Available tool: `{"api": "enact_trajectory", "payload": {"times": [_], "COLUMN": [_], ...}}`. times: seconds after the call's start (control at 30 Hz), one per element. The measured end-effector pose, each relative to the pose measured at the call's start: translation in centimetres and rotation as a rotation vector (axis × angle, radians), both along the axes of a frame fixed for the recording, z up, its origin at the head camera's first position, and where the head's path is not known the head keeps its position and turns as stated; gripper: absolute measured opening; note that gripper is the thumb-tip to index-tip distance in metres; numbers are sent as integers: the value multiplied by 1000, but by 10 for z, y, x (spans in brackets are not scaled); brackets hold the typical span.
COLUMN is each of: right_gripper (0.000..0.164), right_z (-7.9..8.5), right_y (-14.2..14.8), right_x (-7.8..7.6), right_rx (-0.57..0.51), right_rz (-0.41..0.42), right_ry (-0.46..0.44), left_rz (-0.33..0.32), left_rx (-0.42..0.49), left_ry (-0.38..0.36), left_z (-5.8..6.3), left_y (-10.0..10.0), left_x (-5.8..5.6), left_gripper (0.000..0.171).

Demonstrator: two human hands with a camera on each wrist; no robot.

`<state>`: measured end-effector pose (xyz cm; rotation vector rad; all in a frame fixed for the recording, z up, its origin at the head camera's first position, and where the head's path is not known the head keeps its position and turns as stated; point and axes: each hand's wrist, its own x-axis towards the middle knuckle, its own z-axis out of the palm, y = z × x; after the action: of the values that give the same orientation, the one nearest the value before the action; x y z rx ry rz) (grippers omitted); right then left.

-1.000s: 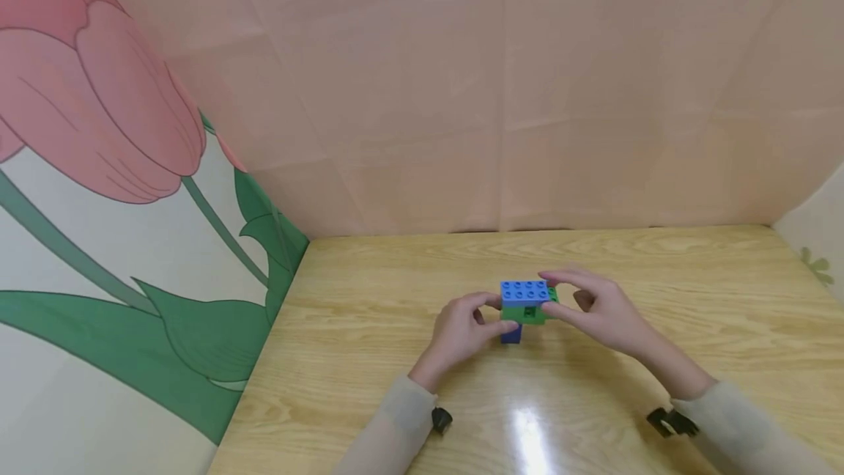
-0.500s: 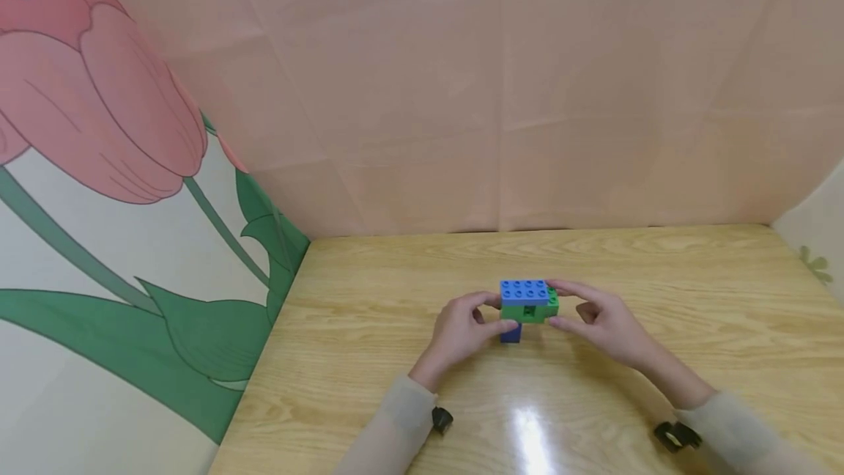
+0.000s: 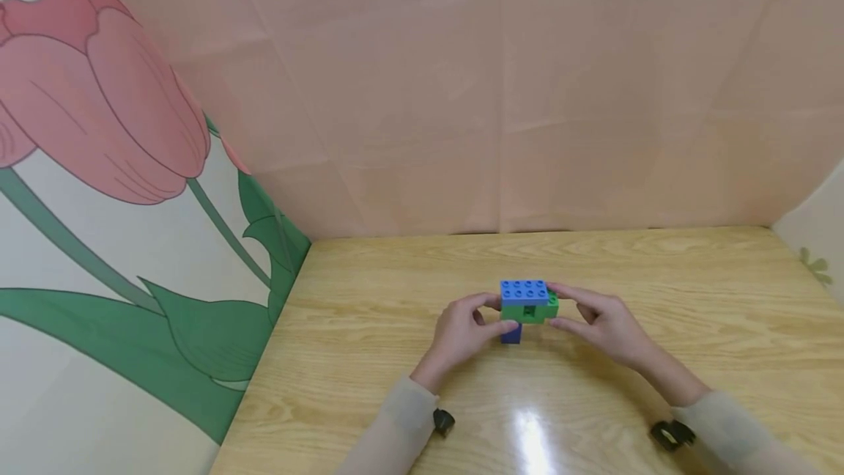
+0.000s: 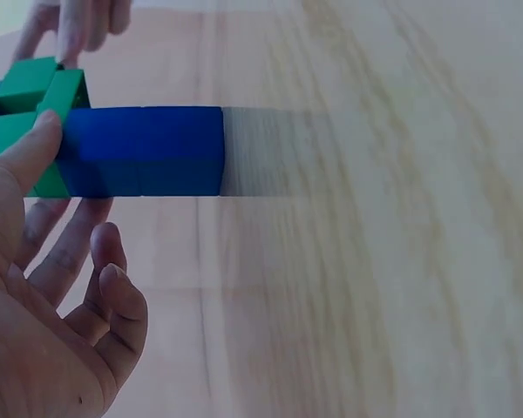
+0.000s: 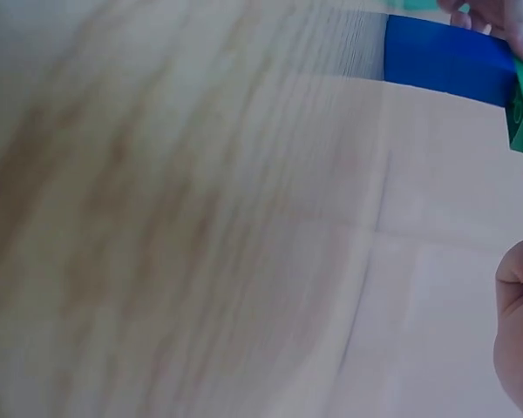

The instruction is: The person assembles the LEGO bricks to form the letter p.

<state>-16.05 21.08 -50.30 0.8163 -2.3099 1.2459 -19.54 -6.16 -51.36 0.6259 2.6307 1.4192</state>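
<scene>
A stack of toy building bricks stands upright on the wooden table. On top lies a studded light-blue brick point(image 3: 524, 292); below it are green bricks point(image 3: 537, 313), which stick out further to the right. A narrow dark-blue column point(image 4: 148, 152) supports them and reaches down to the tabletop. My left hand point(image 3: 459, 327) pinches the left end, thumb on the near green face and fingers behind. At the other end, the thumb and forefinger of my right hand point(image 3: 609, 325) pinch the projecting green part. Only a little of the right hand's contact shows in the right wrist view.
The wooden table point(image 3: 369, 277) runs back to a plain pink cloth backdrop point(image 3: 409, 94). On the left rises a panel printed with a large tulip point(image 3: 138, 108). A bright reflection lies on the tabletop in front of the bricks.
Over the last second, my right thumb and forefinger have shifted from the right end of the light-blue brick down to the green part. The left hand and the stack have stayed put.
</scene>
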Motion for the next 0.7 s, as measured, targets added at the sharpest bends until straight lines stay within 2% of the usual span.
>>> {"api": "enact_trajectory", "payload": {"times": [0.17,0.27,0.37,0.47,0.6,0.7], "right_gripper": [64,64,64,64,62,62], "right_z": [-12,-11,-8,-2,4,6], "right_y": [7,9,11,11,13,15], "right_x": [-8,-9,-9,-9,-11,-14], "right_rx": [19,25,20,19,21,17], "right_rz": [-10,-23,-44,-60,-59,-52], "right_ry": [12,0,-39,-96,-210,-307], "left_rz": [-1,-10,-18,-19,-44,-77], "left_rx": [6,-2,-47,-115,-197,-226], "left_ry": [8,30,64,105,171,176], "left_z": [0,0,0,1,5,10], "left_y": [1,2,2,0,-2,-3], "left_x": [1,3,7,12,17,18], "left_gripper": [43,55,70,78,79,78]}}
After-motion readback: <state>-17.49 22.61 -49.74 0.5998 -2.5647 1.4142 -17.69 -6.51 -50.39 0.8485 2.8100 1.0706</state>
